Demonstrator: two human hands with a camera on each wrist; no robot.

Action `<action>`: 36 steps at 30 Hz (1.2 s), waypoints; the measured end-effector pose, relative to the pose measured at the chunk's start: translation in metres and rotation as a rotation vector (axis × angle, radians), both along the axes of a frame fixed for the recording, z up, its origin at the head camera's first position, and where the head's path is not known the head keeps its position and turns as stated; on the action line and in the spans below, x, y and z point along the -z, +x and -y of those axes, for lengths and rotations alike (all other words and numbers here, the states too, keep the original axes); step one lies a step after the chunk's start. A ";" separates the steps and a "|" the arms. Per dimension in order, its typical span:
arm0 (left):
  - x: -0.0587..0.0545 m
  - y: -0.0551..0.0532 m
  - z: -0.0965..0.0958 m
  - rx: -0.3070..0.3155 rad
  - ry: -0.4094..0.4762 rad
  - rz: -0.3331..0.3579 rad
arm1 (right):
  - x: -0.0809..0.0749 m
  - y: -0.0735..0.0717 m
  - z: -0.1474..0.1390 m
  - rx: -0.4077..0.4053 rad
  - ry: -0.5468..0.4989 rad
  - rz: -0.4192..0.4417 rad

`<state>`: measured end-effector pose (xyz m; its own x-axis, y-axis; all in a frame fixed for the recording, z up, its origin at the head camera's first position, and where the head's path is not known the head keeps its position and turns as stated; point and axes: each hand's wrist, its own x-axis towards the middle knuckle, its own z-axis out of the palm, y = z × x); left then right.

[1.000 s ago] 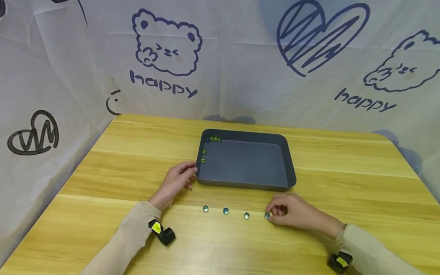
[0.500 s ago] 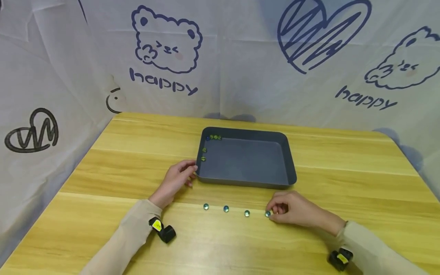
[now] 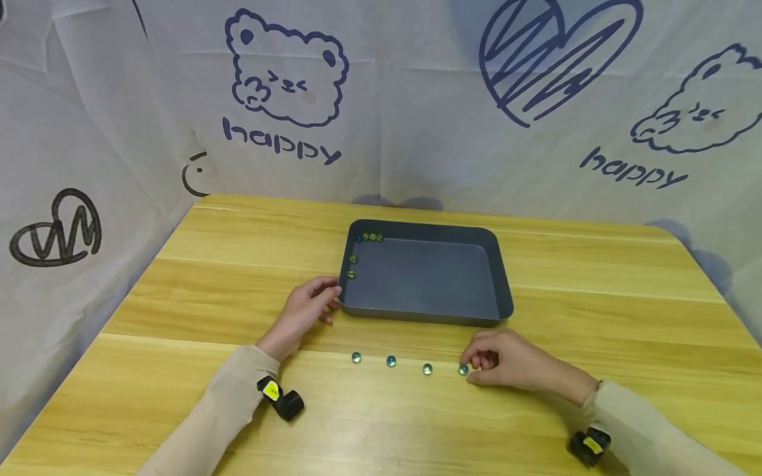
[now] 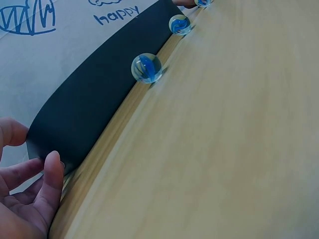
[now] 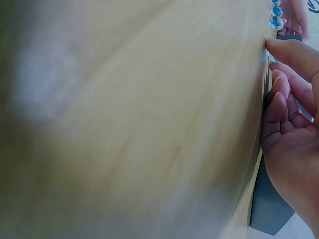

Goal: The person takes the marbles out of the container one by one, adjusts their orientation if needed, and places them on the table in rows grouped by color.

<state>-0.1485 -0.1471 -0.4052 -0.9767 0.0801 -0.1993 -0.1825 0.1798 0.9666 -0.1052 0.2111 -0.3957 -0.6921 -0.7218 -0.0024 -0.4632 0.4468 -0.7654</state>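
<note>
My left hand [image 3: 303,311] touches the left wall of a dark grey rectangular tray [image 3: 425,317] with its thumb and fingertips, near the front corner. In the left wrist view, the left fingers [image 4: 47,186] lie loosely bent beside that tray corner. On the wood, in front of the tray, several clear marbles with blue swirls form a row, among them the leftmost marble [image 3: 356,357]. My right hand [image 3: 506,360] is around the rightmost marble [image 3: 463,370], its thumb and index finger parted on either side and its other fingers bent.
Inside the tray, several green marbles [image 3: 373,237] and one dark blue marble [image 3: 360,238] lie along the back left corner and left wall. The wooden table [image 3: 196,297] meets a white cloth [image 3: 417,145] with drawings behind it.
My right thumb has moved slightly away from the rightmost marble, which now shows more fully. My left hand stays at the tray. The head view has tilted a little.
</note>
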 end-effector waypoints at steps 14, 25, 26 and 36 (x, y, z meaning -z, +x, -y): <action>-0.001 0.000 -0.001 -0.005 0.001 0.007 | -0.002 0.000 -0.001 0.012 0.009 0.018; -0.001 -0.001 -0.001 0.000 0.016 -0.001 | 0.000 -0.003 -0.006 0.014 -0.062 0.063; -0.001 -0.002 -0.001 -0.001 0.017 -0.002 | -0.001 -0.004 -0.007 0.017 -0.079 0.080; -0.001 0.000 -0.002 -0.022 0.017 -0.010 | -0.028 -0.004 -0.011 0.018 -0.227 0.063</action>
<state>-0.1483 -0.1452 -0.4047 -0.9801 0.0616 -0.1887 -0.1769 0.1597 0.9712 -0.1092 0.2221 -0.3678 -0.7084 -0.6963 0.1155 -0.4053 0.2673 -0.8743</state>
